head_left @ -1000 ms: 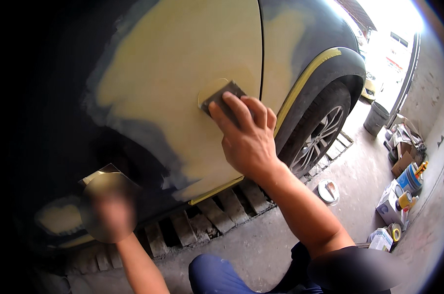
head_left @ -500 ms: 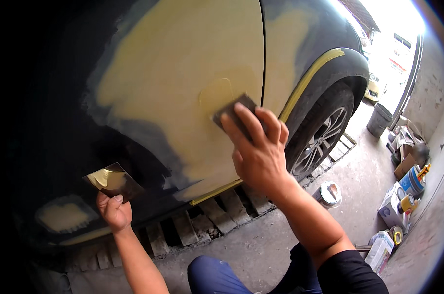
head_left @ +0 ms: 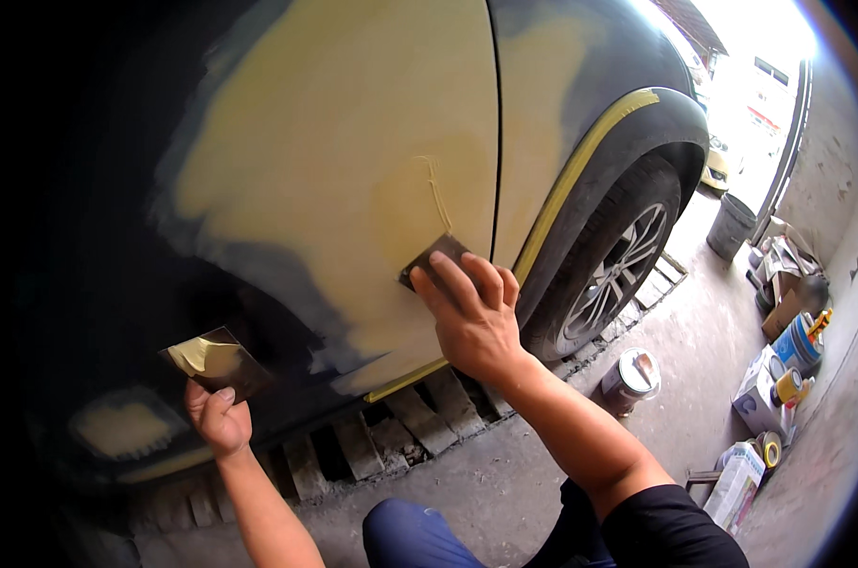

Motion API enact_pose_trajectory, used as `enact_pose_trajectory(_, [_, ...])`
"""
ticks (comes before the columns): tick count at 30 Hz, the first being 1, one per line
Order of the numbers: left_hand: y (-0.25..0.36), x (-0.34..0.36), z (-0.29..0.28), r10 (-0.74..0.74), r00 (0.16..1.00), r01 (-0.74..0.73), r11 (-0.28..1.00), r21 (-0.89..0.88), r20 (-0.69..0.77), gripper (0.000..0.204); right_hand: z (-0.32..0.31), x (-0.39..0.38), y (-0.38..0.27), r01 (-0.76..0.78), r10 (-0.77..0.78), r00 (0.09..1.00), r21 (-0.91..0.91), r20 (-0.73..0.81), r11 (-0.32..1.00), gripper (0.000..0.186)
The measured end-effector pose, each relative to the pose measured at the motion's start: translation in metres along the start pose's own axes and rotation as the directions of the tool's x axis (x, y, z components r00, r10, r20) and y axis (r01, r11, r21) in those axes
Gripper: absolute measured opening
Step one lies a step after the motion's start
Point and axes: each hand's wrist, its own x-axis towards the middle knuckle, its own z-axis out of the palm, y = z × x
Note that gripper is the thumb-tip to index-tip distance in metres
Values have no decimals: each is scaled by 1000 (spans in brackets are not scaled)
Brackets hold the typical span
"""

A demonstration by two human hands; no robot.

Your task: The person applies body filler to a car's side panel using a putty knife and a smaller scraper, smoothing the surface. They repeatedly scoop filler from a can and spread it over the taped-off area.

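Here we are at the car door (head_left: 287, 104), and our right hand (head_left: 476, 317) has a small dark scraper (head_left: 450, 246) gripped under its fingers, thumb out of sight. That scraper lies against the door low on its right side, just left of the door's right edge, its blade tilted, one corner pointing up. And look at the line above it: two thin raised ridges of yellow paste (head_left: 435, 194) run down to the scraper's top corner, beside a smooth, deeper yellow patch (head_left: 405, 213).

Over to our left hand (head_left: 222, 421), and it's pinching the bottom corner of a flat dark plate (head_left: 244, 372), thumb on the near face. We have that plate out in front of the door's dark lower left part, well apart from the scraper. A creamy yellow lump (head_left: 200, 356) sits toward its upper left edge, thick and glossy, with a thinner yellow smear beside it.

What a surface on this door! A broad pale yellow area fills the middle and right, soft-edged, fringed by cloudy grey before the black. Yellow tape (head_left: 405, 381) trims the door's lower edge, and more tape (head_left: 580, 175) follows the wheel arch (head_left: 680, 118) beyond the right edge. Down on the floor (head_left: 542, 464), near the wheel (head_left: 618, 275), stands a can (head_left: 630, 379).
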Motion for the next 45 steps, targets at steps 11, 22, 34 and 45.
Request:
enact_pose_trajectory(11, [2, 2, 0, 14, 999, -14, 1000, -9, -35, 49, -39, 83, 14, -46, 51, 991, 45, -121, 998, 64])
enact_pose_trajectory(22, [3, 2, -4, 9, 1000, -9, 999, 35, 13, 48, 10, 9, 8, -117, 126, 988, 106, -85, 987, 52])
enact_pose_trajectory(34, [7, 3, 9, -4, 998, 8, 998, 59, -66, 45, -22, 61, 26, -144, 153, 982, 86, -110, 986, 60])
enact_pose_trajectory(45, [8, -14, 39, -141, 977, 141, 990, -15, -160, 55, -5, -22, 10, -220, 218, 975, 176, 32, 960, 58])
